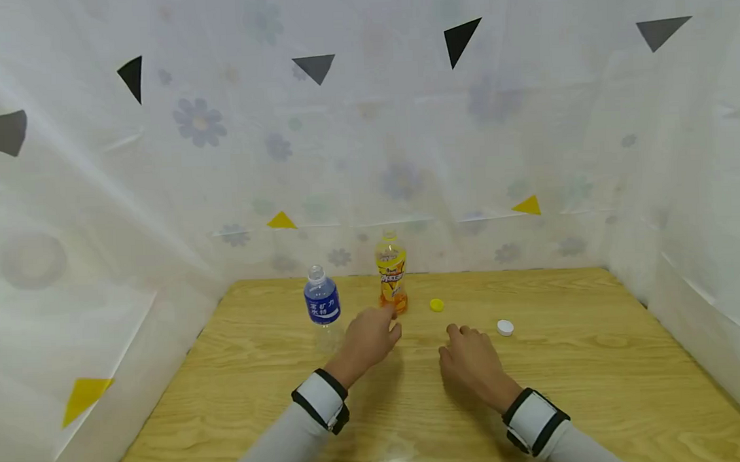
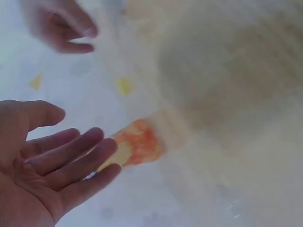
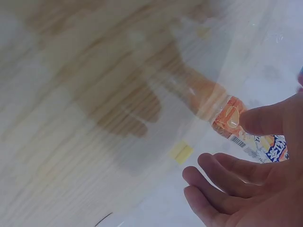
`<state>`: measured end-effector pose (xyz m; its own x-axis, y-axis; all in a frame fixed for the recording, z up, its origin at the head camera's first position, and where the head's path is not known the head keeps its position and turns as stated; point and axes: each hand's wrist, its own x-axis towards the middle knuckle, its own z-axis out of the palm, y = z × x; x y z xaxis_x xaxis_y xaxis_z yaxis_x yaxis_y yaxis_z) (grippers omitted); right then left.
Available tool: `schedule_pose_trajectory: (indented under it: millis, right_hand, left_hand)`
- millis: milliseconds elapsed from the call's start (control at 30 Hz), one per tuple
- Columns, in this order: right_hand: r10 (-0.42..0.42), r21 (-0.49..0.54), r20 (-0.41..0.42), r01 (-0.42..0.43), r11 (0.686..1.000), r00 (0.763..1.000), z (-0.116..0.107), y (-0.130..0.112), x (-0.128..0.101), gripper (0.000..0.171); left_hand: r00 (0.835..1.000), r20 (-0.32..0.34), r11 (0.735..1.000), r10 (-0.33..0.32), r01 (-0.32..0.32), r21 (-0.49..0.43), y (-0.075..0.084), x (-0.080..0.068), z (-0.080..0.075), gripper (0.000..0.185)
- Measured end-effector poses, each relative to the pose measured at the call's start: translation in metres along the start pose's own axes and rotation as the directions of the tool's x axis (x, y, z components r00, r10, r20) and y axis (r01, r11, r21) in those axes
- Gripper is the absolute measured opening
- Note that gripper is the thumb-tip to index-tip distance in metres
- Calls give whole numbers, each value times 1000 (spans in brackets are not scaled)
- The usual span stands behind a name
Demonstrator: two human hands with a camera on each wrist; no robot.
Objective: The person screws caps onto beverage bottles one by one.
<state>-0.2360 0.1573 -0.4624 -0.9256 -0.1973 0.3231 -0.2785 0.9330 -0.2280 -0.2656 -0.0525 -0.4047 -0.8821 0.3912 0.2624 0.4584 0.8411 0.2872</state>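
Note:
My left hand (image 1: 369, 336) hovers over the table between two uncapped plastic bottles, its fingers loosely spread and holding nothing. Just beyond its fingertips stands the yellow-labelled drink bottle (image 1: 391, 271), orange at its base. In the left wrist view that bottle's orange lower part (image 2: 144, 142) shows behind the fingers (image 2: 75, 161). To the left of this hand the blue-labelled clear bottle (image 1: 322, 302) stands upright, its lower part partly behind the wrist. My right hand (image 1: 472, 360) is low over the table, fingers relaxed and empty. A white cap (image 1: 504, 327) lies to its right, and a yellow cap (image 1: 436, 305) lies beyond it.
The wooden table (image 1: 571, 387) runs back to a pale flowered curtain (image 1: 367, 156), which also hangs along both sides. Black, grey and yellow triangles mark the curtain, such as the yellow triangle (image 1: 527, 206) low at the back right.

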Motion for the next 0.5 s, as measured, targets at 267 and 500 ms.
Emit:
schedule_pose_trajectory:
  millis: [267,500]
  right_hand:
    - [-26,-9,-27,26,1000,999,2,2,2,32]
    - [-14,1,-33,14,1000,999,2,-2,0,29]
  left_hand:
    - [947,-306,959,-97,7,-282,-4,23,-78,17]
    - [865,-408,889,-292,89,-448,-25,22,-122,35]
